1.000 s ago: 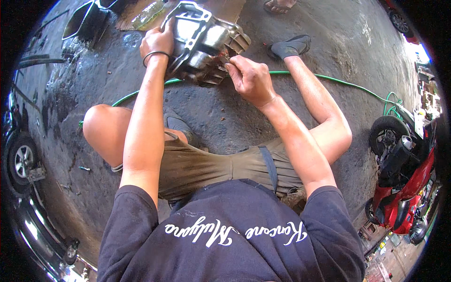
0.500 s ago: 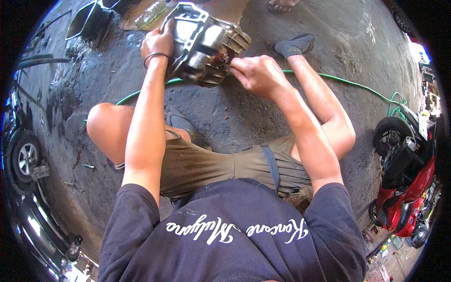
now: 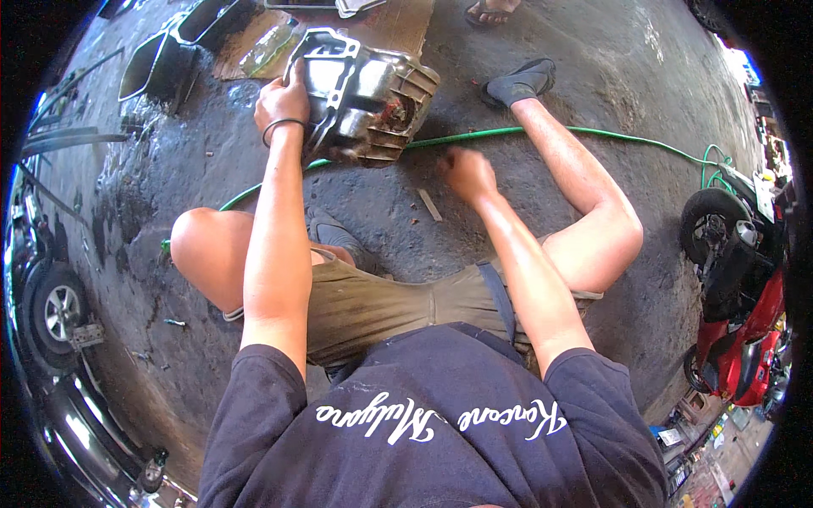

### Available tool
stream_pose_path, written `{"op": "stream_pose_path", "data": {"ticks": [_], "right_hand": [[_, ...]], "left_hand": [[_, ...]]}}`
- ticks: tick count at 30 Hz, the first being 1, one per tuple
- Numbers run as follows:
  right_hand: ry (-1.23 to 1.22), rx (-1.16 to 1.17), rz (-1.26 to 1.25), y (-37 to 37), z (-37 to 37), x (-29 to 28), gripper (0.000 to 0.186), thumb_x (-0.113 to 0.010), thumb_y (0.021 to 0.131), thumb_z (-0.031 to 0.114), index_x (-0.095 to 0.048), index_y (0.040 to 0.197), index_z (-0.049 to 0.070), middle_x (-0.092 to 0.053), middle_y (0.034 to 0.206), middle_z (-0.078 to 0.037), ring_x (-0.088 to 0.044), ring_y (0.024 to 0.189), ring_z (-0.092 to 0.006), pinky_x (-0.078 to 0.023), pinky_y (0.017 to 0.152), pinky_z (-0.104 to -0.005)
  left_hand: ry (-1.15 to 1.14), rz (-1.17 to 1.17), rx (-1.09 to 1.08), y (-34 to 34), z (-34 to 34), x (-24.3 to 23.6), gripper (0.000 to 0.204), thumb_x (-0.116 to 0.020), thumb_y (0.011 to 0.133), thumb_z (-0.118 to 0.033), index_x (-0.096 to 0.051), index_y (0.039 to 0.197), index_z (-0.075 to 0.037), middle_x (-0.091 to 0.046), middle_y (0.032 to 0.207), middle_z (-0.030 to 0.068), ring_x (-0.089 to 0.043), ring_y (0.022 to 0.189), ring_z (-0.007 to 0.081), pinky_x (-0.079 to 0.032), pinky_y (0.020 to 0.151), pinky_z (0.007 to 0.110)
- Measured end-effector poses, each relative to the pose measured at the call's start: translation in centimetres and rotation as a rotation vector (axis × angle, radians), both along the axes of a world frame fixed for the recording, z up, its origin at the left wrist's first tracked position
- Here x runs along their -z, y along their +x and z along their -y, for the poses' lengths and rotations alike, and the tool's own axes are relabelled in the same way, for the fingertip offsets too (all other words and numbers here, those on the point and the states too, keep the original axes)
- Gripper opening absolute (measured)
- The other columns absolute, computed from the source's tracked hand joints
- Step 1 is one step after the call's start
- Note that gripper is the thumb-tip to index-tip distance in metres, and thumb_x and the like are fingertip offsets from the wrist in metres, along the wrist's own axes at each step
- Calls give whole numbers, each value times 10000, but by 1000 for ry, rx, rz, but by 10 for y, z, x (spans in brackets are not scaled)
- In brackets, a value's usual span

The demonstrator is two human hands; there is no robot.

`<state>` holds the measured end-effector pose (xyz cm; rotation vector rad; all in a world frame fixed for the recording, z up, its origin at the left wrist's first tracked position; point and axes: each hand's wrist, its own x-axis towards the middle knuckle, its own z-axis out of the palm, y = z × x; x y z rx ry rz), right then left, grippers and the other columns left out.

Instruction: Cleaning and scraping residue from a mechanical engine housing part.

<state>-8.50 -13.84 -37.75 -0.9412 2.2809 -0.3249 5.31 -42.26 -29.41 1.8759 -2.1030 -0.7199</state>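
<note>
A shiny metal oil pan (image 3: 360, 93) with a flat bolt-holed flange and ribs along one side is held up tilted in front of me. My left hand (image 3: 284, 102), with a dark band at the wrist, grips it by its left edge. A reddish-brown patch (image 3: 396, 114) marks the ribbed side. My right hand (image 3: 470, 173) is apart from the pan, below and to its right; its curled fingers are smeared by motion. Left of that hand shows a thin pale strip (image 3: 429, 205); I cannot tell whether it lies on the floor or is falling.
A green hose (image 3: 474, 135) runs across the dark floor (image 3: 406, 241) behind the pan. Black open containers (image 3: 157, 63) and cardboard (image 3: 406, 25) lie at the far left and middle. Someone's foot (image 3: 491, 12) is at the far edge. A car wheel (image 3: 59, 311) is left, a red motorcycle (image 3: 745, 339) right.
My right hand has pulled away from the pan's ribbed side, toward me and to the right. The pale strip has come into sight beneath the pan. My left hand keeps its hold.
</note>
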Motion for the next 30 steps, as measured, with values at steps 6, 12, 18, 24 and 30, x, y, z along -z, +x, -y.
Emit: {"op": "stream_pose_path", "data": {"ticks": [6, 12, 18, 24, 30], "right_hand": [[-685, 263, 153, 13, 42, -81, 526, -801, 766, 394, -648, 1027, -35, -686, 922, -109, -652, 792, -203, -531, 726, -338], [-500, 472, 9, 17, 58, -86, 471, -716, 748, 269, -576, 1112, 6, -704, 906, -182, -693, 861, -322, -534, 814, -421], [-793, 378, -297, -7, 8, -83, 198, -645, 870, 225, -645, 865, 28, -639, 853, -141, -635, 785, -302, -509, 733, -398], [-671, -29, -182, 34, 11, -98, 575, -604, 732, 56, -519, 1298, 105, -478, 1147, -175, -562, 1042, -352, -513, 873, -426], [-551, -221, -436, 58, 27, -112, 545, -598, 695, 65, -553, 1228, -41, -499, 1042, -174, -539, 976, -338, -499, 839, -441]], "left_hand": [[-65, 26, 0, 0, 1, -1, 693, -486, 853, -712, -727, 1064, -98, -675, 1157, 186, -624, 1115, 355, -476, 937, 437], [0, 20, -6, -1, -7, -7, 683, -473, 858, -716, -729, 1062, -116, -677, 1146, 190, -628, 1105, 360, -479, 933, 445], [-48, 19, -7, -4, -6, -4, 694, -484, 844, -726, -726, 1074, -118, -678, 1145, 189, -627, 1106, 363, -481, 932, 449], [-105, 8, 1, -3, 0, 9, 757, -449, 820, -779, -739, 1017, -109, -694, 1087, 188, -636, 1075, 368, -481, 899, 447], [-62, 2, -23, -4, -2, 4, 752, -467, 818, -770, -736, 1038, -103, -690, 1100, 191, -634, 1081, 368, -481, 903, 445]]}}
